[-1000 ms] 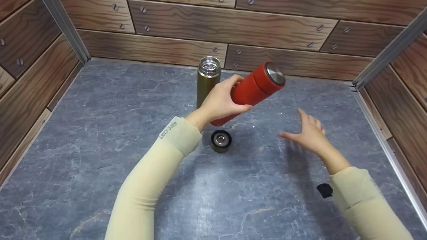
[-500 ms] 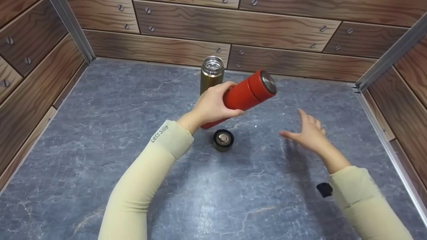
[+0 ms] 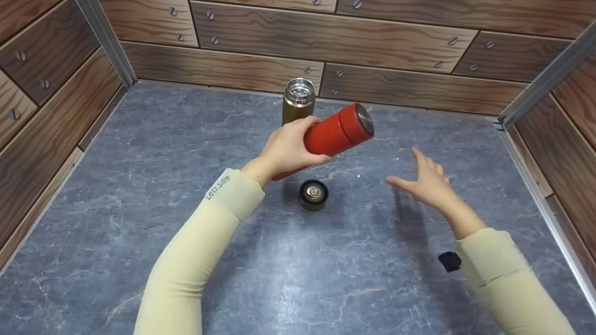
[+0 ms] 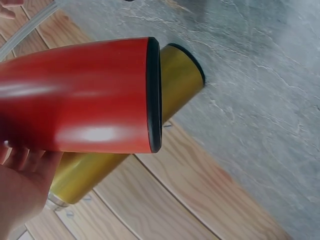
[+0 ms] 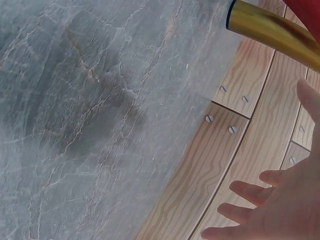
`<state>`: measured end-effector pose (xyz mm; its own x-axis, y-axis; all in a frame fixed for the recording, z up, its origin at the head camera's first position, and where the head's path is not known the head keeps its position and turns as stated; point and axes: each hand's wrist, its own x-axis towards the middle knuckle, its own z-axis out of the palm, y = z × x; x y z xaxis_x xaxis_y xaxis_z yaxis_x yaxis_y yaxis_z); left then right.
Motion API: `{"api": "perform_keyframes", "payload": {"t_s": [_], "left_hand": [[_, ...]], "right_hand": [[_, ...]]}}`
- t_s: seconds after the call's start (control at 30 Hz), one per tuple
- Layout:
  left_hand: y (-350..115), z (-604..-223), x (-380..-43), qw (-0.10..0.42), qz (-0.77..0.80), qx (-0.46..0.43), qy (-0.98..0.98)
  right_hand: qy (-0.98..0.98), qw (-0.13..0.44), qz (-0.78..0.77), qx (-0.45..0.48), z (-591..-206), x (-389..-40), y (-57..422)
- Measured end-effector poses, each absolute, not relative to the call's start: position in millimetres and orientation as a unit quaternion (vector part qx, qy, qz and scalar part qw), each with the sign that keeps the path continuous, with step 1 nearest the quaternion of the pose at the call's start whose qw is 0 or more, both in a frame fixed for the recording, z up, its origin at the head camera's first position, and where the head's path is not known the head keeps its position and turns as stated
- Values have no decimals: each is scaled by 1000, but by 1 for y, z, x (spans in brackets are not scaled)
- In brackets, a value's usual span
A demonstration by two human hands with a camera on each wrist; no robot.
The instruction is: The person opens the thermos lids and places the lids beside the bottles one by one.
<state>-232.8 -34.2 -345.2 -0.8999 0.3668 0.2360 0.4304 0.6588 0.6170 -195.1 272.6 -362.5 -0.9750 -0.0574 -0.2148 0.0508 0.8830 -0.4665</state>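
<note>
Head view showed the red bottle [image 3: 333,135] in the left hand [image 3: 288,144], its fingers and thumb clamped round the body. Over the last second the bottle had come leftward and a little towards the person, away from the right hand [image 3: 428,181], while the gold bottle [image 3: 298,109] and the loose cap [image 3: 313,195] kept their places on the surface [image 3: 251,279]. As I judged it, this meant that the red bottle was being carried by the left hand alone and had not been put down; the right hand seemed to be waiting. That hand hung well to the right, thumb and fingers spread apart, with nothing between them.

The red bottle was tilted, its long axis running from lower left to upper right. Its steel-topped end pointed right and upward, and its base lay at the lower left. Left wrist view showed the black-rimmed base in front of the gold bottle, seemingly clear of the surface; whether the two touched I could not tell. By contrast, the gold bottle stood upright, its steel mouth uncovered, and the cap sat nearer the person with its hollow side up.
</note>
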Motion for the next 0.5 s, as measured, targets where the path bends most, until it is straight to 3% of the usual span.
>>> {"api": "perform_keyframes", "payload": {"t_s": [0.5], "left_hand": [[-40, -351, -236, 51, -283, -208, -935]], "right_hand": [[952, 124, -281, 8, -350, -198, 261]]}}
